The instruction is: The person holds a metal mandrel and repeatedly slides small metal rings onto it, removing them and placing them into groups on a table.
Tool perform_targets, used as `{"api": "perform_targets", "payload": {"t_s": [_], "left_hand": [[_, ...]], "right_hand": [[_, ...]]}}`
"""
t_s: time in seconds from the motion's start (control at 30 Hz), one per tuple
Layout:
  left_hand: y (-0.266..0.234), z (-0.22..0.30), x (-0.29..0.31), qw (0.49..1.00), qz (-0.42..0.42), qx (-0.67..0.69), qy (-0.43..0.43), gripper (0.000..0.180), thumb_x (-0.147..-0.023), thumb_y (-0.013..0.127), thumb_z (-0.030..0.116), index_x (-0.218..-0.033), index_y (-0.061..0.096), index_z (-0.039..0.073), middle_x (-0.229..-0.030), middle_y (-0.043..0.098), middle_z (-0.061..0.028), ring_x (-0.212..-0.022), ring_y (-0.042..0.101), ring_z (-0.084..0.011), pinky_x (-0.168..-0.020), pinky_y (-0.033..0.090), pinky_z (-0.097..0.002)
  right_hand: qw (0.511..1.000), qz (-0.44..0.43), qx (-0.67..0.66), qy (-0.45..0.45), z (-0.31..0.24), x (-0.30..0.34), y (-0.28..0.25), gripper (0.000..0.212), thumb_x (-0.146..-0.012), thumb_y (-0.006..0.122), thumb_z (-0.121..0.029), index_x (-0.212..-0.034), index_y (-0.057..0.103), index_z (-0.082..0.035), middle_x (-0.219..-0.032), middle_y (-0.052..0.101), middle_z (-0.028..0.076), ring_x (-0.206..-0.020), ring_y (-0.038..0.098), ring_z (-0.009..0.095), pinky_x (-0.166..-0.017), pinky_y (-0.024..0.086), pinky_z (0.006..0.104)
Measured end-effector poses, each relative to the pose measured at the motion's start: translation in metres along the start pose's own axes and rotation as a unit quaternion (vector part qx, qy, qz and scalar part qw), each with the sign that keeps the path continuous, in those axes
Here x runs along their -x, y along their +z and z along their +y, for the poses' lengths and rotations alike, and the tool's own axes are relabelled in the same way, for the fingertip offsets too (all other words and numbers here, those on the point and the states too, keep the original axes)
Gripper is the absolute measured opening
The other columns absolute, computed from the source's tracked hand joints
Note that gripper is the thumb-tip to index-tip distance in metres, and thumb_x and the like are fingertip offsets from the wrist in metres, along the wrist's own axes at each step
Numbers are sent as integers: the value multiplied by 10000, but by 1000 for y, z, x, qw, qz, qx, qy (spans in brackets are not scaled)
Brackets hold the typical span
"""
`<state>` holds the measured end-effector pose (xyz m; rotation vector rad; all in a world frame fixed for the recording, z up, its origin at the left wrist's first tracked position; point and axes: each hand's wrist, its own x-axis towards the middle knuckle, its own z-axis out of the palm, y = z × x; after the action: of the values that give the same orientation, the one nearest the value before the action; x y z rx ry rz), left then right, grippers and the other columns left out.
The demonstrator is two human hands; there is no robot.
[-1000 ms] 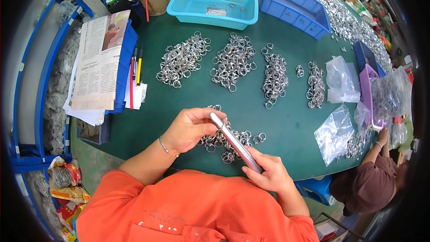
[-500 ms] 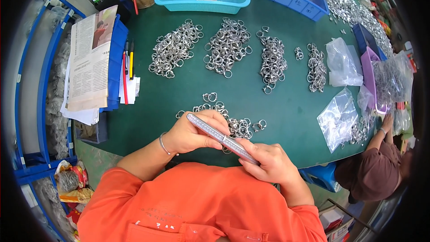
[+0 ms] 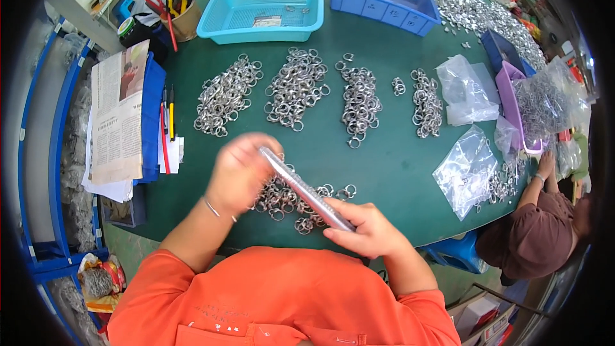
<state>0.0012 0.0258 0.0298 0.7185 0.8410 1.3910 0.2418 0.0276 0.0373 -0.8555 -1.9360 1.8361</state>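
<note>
My right hand is closed around the lower end of a silver-grey ring mandrel, a tapered rod that slants up to the left. At its upper end is my left hand, smeared by motion, so I cannot tell whether its fingers hold anything. A bracelet circles the left wrist. Under the mandrel and both hands lies a loose pile of silver metal rings, partly hidden.
Separate heaps of rings run across the green table. Behind them stand a turquoise basket and a blue bin. Newspaper and pens lie left. Plastic bags and a co-worker's arm are right.
My left hand has moved up and left, off the middle of the mandrel. My right hand keeps its hold. The whole view has shifted, so the table sits lower and further left.
</note>
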Motion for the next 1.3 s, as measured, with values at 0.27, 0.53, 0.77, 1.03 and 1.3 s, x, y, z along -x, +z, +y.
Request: {"api": "perform_targets", "payload": {"t_s": [0.27, 0.53, 0.77, 1.03, 1.3], "left_hand": [[37, -25, -80, 899, -60, -425, 92, 44, -787, 631, 31, -811, 604, 6, -761, 570, -13, -649, 583, -90, -577, 475, -214], [62, -61, -131, 798, -78, -560, 210, 78, -802, 588, 35, -861, 631, 8, -760, 571, -84, -586, 607, -157, -556, 483, -276], [13, 13, -81, 666, -167, -727, 17, 170, -758, 663, 178, -788, 620, 16, -726, 611, -127, -669, 606, -272, -611, 471, -344], [-13, -3, -9, 737, -78, -668, 67, 171, -696, 700, 51, -807, 579, 2, -749, 572, -103, -663, 588, -205, -602, 476, -301], [-11, -22, 26, 860, -38, -491, 135, 240, -698, 688, -20, -924, 618, 20, -808, 620, -60, -700, 608, -124, -646, 499, -234]], "right_hand": [[908, 306, -275, -76, -22, -18, -53, 429, -829, 553, -84, -1228, 436, 17, -602, 531, 37, -358, 431, 69, -334, 335, 184], [858, 415, -281, -116, 12, -37, -64, 428, -849, 529, -71, -1239, 390, 40, -603, 516, 54, -359, 431, 84, -321, 349, 200], [870, 398, -257, -137, 10, -32, -63, 455, -840, 541, -45, -1260, 385, 32, -634, 513, 36, -426, 437, 55, -337, 358, 182], [903, 344, -218, -134, 9, -40, -41, 430, -843, 535, -61, -1243, 406, 32, -614, 508, 44, -385, 421, 66, -317, 342, 188], [937, 272, -194, -100, 12, -39, -20, 451, -825, 577, -51, -1240, 417, 26, -700, 529, 20, -473, 474, 50, -350, 382, 175]]}}
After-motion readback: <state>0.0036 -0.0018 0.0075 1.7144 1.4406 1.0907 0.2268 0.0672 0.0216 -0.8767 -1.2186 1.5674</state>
